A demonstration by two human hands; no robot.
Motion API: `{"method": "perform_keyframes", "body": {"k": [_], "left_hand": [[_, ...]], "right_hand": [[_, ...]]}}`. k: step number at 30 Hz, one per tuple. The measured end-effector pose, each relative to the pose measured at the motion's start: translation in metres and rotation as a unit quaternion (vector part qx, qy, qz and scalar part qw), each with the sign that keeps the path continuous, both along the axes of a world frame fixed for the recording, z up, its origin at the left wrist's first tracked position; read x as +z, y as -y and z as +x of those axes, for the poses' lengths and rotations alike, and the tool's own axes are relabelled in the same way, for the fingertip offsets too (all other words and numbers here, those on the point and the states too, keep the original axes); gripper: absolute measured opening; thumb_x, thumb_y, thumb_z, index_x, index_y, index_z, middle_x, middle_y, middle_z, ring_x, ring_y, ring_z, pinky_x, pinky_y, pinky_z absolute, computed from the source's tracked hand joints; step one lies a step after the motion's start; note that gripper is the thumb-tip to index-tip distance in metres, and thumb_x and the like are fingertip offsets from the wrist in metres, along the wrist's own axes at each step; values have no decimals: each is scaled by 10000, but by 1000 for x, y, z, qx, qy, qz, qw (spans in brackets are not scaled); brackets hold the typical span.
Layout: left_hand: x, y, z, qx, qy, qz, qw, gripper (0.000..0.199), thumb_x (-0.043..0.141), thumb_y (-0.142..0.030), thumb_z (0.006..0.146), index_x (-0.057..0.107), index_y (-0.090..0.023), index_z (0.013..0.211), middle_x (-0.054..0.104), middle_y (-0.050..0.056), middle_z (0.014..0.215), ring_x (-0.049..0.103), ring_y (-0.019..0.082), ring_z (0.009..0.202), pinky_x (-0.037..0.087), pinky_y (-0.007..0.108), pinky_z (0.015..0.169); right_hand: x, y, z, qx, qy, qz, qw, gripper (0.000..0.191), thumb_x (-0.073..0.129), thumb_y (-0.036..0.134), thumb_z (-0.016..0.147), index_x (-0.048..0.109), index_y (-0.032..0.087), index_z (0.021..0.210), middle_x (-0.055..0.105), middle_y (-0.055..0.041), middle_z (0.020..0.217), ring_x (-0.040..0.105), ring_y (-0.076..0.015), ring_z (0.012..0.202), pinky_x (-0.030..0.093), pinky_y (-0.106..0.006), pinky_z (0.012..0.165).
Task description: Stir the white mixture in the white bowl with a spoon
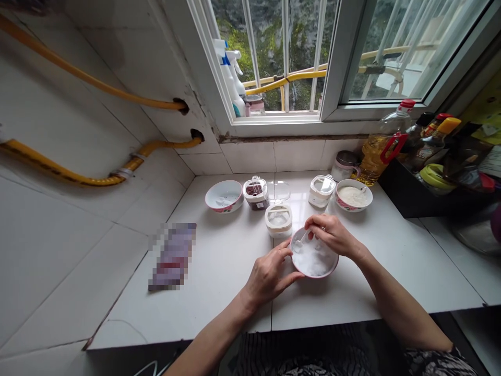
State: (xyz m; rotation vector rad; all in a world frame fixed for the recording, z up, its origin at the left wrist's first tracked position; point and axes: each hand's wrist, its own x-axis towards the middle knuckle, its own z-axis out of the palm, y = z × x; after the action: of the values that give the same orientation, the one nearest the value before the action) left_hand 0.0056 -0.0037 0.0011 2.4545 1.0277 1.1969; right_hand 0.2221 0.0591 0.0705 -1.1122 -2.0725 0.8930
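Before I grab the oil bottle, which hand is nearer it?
Right. The right hand is in front and left of the oil bottle; the left hand is farther left.

A barred window [285, 62] lights the white counter [223, 271] beside a pale tiled wall [58, 224] hung with yellow pipes [90, 180].

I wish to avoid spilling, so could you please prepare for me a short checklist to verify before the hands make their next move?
1. Near bowl steadied: ok, the left hand holds it at its left side.
2. Spoon secured: ok, pinched in the fingers of the right hand.
3. White contents kept in: ok, they lie within the bowl's rim.
4. Spoon's load: cannot tell, white against white.
5. Room around the bowl: not ok, I would say; the white-topped container stands close behind its left side.
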Motion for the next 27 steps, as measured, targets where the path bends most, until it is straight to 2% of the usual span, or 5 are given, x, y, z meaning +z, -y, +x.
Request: {"method": "perform_keyframes", "body": {"k": [7,13,18,23,27], "left_hand": [[0,0,0,0,-2,-1,1000,343,629,-448,913,519,-186,1105,639,212,1293,682,293,1132,629,373,811],[1,-1,1,0,-1,6,1000,338,634,-438,911,513,-181,1095,670,209,1234,682,293,1131,624,375,833],[1,-2,1,-4,1,9,1000,341,641,-437,907,516,-177,1087,679,203,1219,689,287,1120,619,374,847],[0,-2,1,-1,3,15,1000,347,640,-439,908,507,-183,1101,669,204,1238,686,292,1125,624,373,836],[0,-1,1,-5,4,11,1000,346,626,-441,917,501,-179,1104,659,213,1254,692,288,1114,635,359,799]], "right_hand": [[3,-9,10,-56,-150,-162,974,146,563,287,777,650,173,750,666,-22,588,540,-139,545,437,-270,555],[2,-16,12,-87,-222,-232,943,153,633,303,687,664,154,698,665,-39,533,524,-132,496,418,-266,515],[2,-19,12,-94,-254,-258,927,171,665,313,642,670,145,676,666,-50,512,537,-133,487,398,-258,498],[0,-19,6,-107,-304,-231,918,202,689,346,682,662,153,734,681,-47,574,573,-138,527,427,-265,531],[-3,-11,-9,-134,-314,-87,936,188,627,371,834,637,184,854,707,-42,719,636,-162,638,498,-305,632]]}}
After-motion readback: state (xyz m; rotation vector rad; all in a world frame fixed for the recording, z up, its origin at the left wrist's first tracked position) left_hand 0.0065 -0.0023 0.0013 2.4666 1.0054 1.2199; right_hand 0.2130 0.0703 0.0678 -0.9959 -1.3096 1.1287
